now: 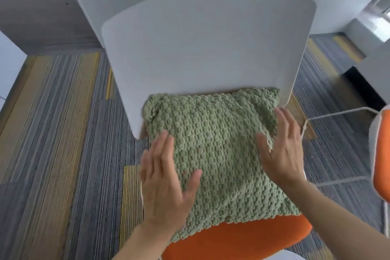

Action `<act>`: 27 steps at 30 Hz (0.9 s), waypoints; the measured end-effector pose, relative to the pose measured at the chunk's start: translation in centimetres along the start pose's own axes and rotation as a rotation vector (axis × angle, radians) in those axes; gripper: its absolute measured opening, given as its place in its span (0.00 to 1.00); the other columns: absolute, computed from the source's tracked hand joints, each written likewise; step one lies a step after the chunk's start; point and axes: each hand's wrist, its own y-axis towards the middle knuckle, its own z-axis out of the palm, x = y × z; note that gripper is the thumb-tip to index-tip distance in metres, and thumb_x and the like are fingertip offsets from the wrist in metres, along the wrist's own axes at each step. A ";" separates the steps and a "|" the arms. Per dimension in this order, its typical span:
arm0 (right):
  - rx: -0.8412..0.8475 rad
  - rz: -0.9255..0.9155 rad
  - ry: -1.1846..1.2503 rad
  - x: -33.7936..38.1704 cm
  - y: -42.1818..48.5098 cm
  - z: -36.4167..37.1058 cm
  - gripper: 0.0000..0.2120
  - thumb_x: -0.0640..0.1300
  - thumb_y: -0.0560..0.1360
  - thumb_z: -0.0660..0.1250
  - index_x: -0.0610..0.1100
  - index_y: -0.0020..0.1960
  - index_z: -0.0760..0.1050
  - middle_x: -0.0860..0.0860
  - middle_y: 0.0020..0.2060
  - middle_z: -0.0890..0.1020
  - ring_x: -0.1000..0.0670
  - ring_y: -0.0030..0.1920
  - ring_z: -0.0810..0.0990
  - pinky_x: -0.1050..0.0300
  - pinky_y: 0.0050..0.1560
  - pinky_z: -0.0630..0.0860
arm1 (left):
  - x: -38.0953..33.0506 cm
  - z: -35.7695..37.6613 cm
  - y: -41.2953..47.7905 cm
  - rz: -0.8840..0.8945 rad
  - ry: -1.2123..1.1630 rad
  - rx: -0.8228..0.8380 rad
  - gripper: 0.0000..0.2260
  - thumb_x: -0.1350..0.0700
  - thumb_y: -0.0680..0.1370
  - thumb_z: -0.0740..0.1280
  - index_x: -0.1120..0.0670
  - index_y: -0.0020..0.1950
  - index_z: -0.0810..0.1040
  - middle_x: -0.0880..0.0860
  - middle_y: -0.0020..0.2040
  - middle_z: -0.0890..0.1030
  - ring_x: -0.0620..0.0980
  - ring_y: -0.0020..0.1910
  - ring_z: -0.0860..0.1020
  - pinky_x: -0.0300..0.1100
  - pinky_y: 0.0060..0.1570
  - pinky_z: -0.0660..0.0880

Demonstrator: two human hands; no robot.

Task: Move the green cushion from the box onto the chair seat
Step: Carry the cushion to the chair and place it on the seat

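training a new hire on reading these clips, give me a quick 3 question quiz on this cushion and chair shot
1. True or false: the green cushion lies on the orange seat of the chair.
2. Multiple choice: the left hand and right hand are (a) gripping the cushion's corners, (b) open and flat, one at each side of the cushion, (c) holding the chair's white backrest.
3. Short answer: which edge of the seat shows uncovered by the cushion?

Key
1. True.
2. b.
3. The front edge, nearest the person.
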 end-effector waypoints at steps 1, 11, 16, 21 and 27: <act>0.058 -0.205 -0.095 0.7 0.1 0.3 0.32 0.54 0.81 0.57 0.41 0.80 0.57 0.40 0.80 0.60 0.42 0.79 0.59 0.42 0.76 0.57 | -1.1 0.5 0.9 0.104 0.076 0.044 0.37 0.41 0.79 0.60 0.60 0.81 0.54 0.56 0.83 0.54 0.54 0.81 0.52 0.57 0.78 0.50; 0.360 -0.236 -0.300 -0.7 1.6 4.6 0.37 0.69 0.78 0.37 0.53 0.82 0.44 0.48 0.82 0.45 0.46 0.82 0.43 0.47 0.79 0.40 | 1.3 5.4 6.5 0.265 0.442 0.278 0.32 0.40 0.81 0.53 0.53 0.82 0.53 0.54 0.83 0.50 0.54 0.82 0.47 0.56 0.78 0.43; 0.381 -0.190 -0.238 -2.2 1.6 4.3 0.37 0.70 0.78 0.37 0.53 0.82 0.42 0.49 0.82 0.46 0.51 0.80 0.42 0.53 0.79 0.39 | 2.2 5.3 6.2 0.178 0.436 0.230 0.34 0.39 0.81 0.54 0.53 0.82 0.51 0.55 0.83 0.49 0.53 0.82 0.47 0.59 0.77 0.48; 0.377 -0.158 -0.207 -4.0 1.0 3.7 0.38 0.69 0.78 0.39 0.50 0.82 0.44 0.50 0.81 0.47 0.52 0.81 0.42 0.53 0.79 0.37 | 2.6 5.4 5.8 0.092 0.417 0.191 0.35 0.40 0.81 0.54 0.57 0.82 0.50 0.56 0.83 0.47 0.55 0.82 0.45 0.59 0.77 0.48; 0.358 -0.078 -0.150 -4.3 -0.1 2.8 0.41 0.68 0.78 0.40 0.44 0.83 0.46 0.48 0.82 0.47 0.52 0.80 0.40 0.55 0.79 0.39 | 2.8 5.0 4.9 0.034 0.420 0.149 0.36 0.39 0.81 0.49 0.60 0.81 0.48 0.60 0.82 0.48 0.58 0.81 0.47 0.60 0.77 0.50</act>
